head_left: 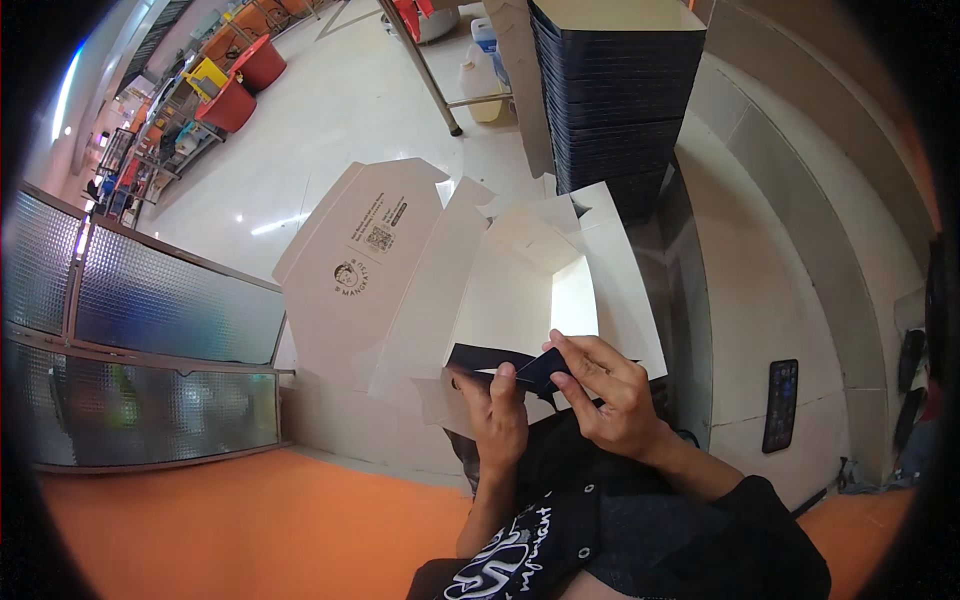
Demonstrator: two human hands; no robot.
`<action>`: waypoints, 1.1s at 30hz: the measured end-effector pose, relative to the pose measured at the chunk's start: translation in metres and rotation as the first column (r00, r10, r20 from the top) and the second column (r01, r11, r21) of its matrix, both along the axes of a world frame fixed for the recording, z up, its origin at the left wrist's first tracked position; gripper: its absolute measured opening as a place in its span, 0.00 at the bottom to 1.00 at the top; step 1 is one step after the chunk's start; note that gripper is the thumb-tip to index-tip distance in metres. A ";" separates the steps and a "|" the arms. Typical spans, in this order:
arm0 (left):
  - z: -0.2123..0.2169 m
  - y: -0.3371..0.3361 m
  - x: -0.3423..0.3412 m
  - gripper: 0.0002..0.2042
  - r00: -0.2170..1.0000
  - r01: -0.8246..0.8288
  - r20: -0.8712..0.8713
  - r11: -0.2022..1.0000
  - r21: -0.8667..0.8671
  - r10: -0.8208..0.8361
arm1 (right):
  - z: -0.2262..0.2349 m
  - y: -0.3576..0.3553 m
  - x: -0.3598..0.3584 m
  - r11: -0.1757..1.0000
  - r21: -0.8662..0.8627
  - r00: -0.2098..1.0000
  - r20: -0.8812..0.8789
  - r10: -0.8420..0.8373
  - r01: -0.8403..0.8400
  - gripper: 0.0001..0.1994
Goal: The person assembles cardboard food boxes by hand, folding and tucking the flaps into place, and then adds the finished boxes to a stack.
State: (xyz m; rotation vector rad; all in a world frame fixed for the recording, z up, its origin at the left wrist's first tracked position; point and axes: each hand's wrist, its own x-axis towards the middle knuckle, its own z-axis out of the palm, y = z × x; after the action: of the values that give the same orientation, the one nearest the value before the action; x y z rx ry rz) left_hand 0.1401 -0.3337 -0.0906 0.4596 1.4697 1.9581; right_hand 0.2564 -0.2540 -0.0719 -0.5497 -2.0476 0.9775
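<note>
Holding a big cardboard box blank [470, 280], both hands work at its near edge, just above the person's lap. The card is thin, stiff and smooth, pale cream on the side that faces up and dark navy on the other side, which shows only where a small flap [500, 362] is bent back at the bottom. The left hand [495, 410] is curled around that dark flap, thumb on top, gripping it. The right hand [610, 395] pinches the next bit of dark flap between thumb and fingers, so both hands are closed on the card. The blank is partly folded, with one wide panel leaning off to the left and a box-shaped part rising in the middle. Its long side runs from lower right up to upper left, and the open flaps point away from the person. On the left panel there is a small round dark drawing, some short lines of dark print and a little square code. Behind the blank stands a tall stack of folded navy boxes [615, 90] with pale tops. A dark phone [780, 405] lies flat on a grey ledge to the right, well apart from the hands. An orange floor [250, 530] and a bumpy glass panel [140, 330] are on the left.
</note>
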 end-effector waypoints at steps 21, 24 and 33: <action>-0.039 -0.007 0.000 0.36 0.980 0.069 -0.188 0.998 0.008 -0.066 | -0.003 0.007 0.002 0.940 0.246 0.943 0.291 0.159 -0.235 0.27; -0.024 0.002 0.002 0.37 0.999 -0.021 -0.029 0.996 0.084 0.023 | -0.005 0.000 0.001 0.959 0.285 0.965 0.254 -0.057 -0.018 0.29; 0.001 0.004 0.030 0.26 0.892 -0.046 0.449 0.980 0.194 -0.047 | -0.029 -0.019 -0.011 0.987 0.133 0.993 0.062 -0.096 0.087 0.40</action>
State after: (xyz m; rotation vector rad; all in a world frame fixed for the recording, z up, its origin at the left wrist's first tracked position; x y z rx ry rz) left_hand 0.1699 -0.3298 -0.0894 0.0713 0.9823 2.0464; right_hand 0.2453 -0.2732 -0.1006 -0.6094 -2.1096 0.7752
